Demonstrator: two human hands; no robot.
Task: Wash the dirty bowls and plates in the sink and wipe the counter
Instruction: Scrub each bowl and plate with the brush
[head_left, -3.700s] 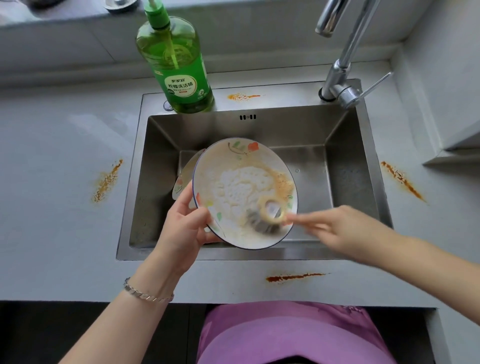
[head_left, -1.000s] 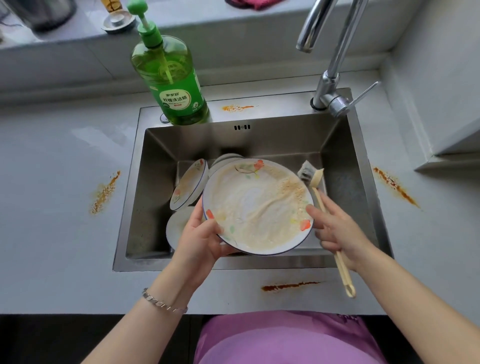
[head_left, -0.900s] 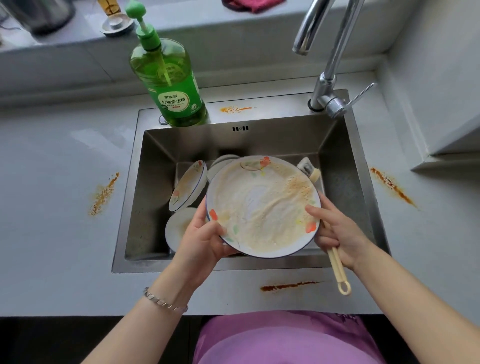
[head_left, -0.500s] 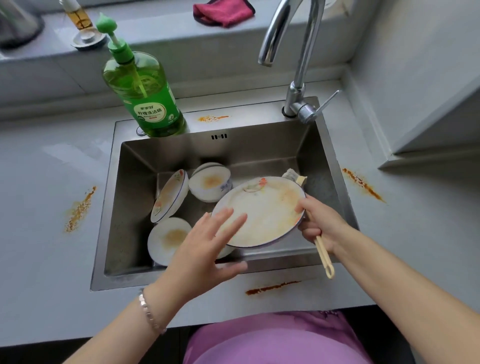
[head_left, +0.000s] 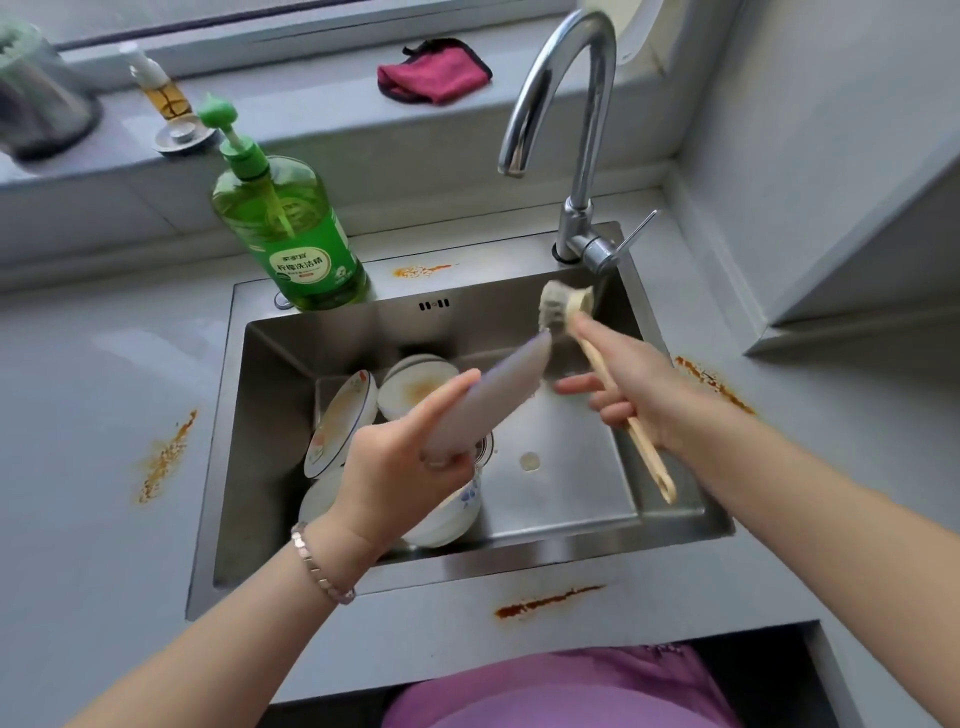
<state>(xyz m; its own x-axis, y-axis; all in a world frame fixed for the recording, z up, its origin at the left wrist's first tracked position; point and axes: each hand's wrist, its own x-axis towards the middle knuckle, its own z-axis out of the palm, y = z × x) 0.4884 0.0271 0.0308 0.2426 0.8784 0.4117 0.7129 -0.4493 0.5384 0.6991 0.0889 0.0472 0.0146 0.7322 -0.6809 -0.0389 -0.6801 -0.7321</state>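
Over the steel sink (head_left: 675, 525) my left hand (head_left: 400, 467) grips a white plate (head_left: 493, 400), which is turned so its pale underside faces me. My right hand (head_left: 634, 384) holds a wooden-handled dish brush (head_left: 566, 306), bristle head up near the plate's far rim. Down in the basin lie a tilted floral plate (head_left: 343, 415), a dirty white bowl (head_left: 421, 384) and a blue-patterned bowl (head_left: 452, 519) partly hidden under my left hand.
A green dish-soap pump bottle (head_left: 285, 239) stands at the sink's back left, the tap (head_left: 576, 130) at back right. A red cloth (head_left: 431, 78) lies on the window ledge. Orange-brown stains mark the counter at left (head_left: 166, 457), front (head_left: 545, 603), right (head_left: 711, 379) and back (head_left: 421, 270).
My left hand had let go of the plate and now grips it again, turned over with its underside showing. The brush rose beside the plate's far rim. The view tilted upward.
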